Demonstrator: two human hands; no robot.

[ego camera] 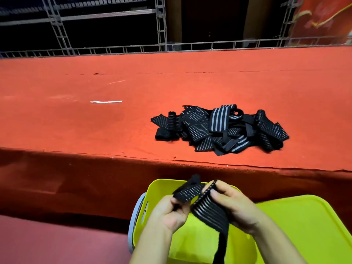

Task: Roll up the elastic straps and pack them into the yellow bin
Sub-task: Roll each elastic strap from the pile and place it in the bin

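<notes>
Strap being rolled above the yellow bin (194,242)

One elastic strap (207,204) is being pinched by the left hand (167,212) at its end and gripped by the right hand (236,208), probably so the roll drops in; the strap pile (221,128) is lying near the red platform's (95,121) front edge.

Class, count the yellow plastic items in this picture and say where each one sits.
2: the yellow bin below the hands, and a yellow lid leaning at its right. The hands cover part of the bin.
</notes>
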